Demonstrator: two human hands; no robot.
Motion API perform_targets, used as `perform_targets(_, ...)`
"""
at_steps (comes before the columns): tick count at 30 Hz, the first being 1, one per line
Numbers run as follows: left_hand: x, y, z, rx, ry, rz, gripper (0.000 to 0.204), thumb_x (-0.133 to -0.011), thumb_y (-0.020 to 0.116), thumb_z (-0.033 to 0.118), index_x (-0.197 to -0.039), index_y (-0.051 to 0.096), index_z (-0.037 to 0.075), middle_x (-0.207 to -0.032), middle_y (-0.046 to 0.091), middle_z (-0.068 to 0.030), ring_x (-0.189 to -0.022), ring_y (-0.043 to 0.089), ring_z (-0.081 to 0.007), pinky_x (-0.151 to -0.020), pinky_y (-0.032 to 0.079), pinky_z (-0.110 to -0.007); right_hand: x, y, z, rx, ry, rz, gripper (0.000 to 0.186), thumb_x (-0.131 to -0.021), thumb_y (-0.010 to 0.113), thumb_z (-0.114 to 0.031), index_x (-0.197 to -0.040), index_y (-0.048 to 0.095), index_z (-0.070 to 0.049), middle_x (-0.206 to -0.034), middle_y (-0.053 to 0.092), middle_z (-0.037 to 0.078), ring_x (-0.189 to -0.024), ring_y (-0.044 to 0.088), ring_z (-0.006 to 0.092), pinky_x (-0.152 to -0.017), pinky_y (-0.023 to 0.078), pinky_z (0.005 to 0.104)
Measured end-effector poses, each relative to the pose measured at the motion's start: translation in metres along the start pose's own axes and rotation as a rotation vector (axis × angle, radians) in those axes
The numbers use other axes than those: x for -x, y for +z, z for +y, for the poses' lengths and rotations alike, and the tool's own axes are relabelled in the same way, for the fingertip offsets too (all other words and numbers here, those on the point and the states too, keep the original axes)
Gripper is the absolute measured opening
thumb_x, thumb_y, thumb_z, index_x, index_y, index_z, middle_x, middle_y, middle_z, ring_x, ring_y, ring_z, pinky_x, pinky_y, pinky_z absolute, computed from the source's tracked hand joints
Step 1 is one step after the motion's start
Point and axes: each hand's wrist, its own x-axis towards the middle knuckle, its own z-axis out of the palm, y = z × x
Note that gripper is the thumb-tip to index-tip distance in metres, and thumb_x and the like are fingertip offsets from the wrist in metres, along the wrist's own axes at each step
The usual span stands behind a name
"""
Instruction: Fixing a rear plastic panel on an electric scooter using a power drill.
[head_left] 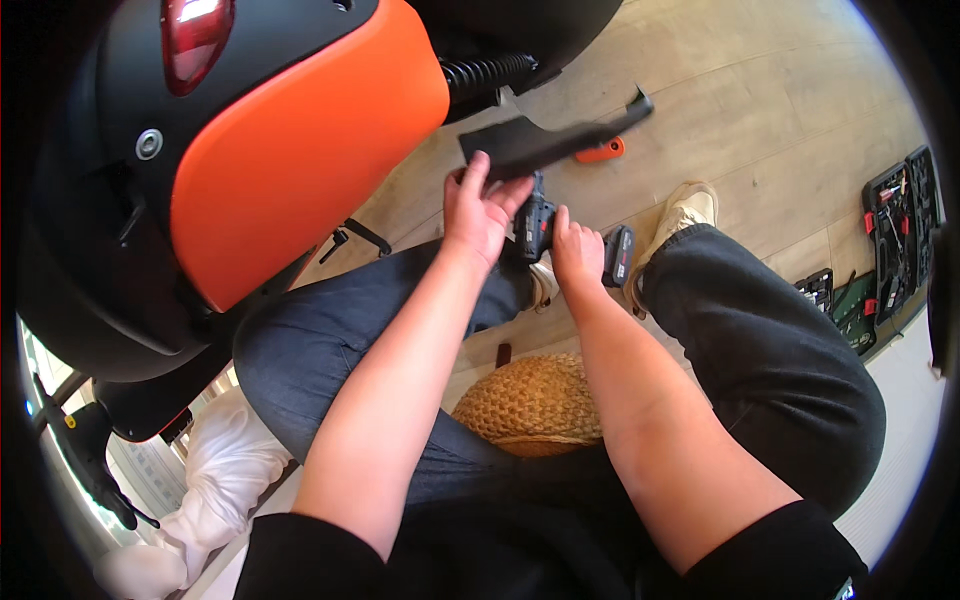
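A long black plastic trim panel (535,143) with a curved, narrow far end is held by my left hand (478,215), thumb on one side and fingers underneath. My right hand (580,250) grips the handle of a black cordless drill (533,222). Its battery pack (619,257) shows beyond my fingers, and its front end points up beneath the panel. Whether the drill touches the panel I cannot tell. Left of my hands stands a scooter with a large orange side panel (320,140) and a black body.
An orange part (601,150) lies on the wooden floor beyond the drill. At the right is an opened black tool case (898,225) with sockets and tools. A woven wicker stool (530,402) is between my legs. White wrapping (228,455) lies at lower left, near the scooter's handlebar end.
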Motion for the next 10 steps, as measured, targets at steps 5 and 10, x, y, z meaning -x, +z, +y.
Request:
perform_targets(5, 0.105, 0.058, 0.035, -0.386, 0.033, 0.018, 0.036, -0.094, 0.069, 0.012, -0.11, 0.037, 0.008, -0.109, 0.056, -0.009, -0.109, 0.06, -0.0222, -0.099, 0.053, -0.05, 0.006, 0.028, 0.023, -0.002, 0.019, -0.213, 0.032, -0.098, 0.048, -0.023, -0.128, 0.048, -0.012, -0.105, 0.07, 0.015, -0.102, 0.067, 0.0297, -0.088, 0.05, 0.0436)
perform_targets(10, 0.172, 0.07, 0.078, -0.524, 0.391, -0.388, 0.056, -0.083, 0.074, -0.005, -0.119, 0.036, 0.012, -0.134, 0.051, -0.0222, -0.129, 0.051, -0.0276, -0.108, 0.043, -0.045, -0.001, 0.128, 0.06, -0.31, 0.064, 0.034, 0.064, -0.1, 0.04, -0.06, -0.14, 0.047, -0.011, -0.138, 0.055, 0.02, -0.13, 0.052, 0.0298, -0.109, 0.037, 0.0445)
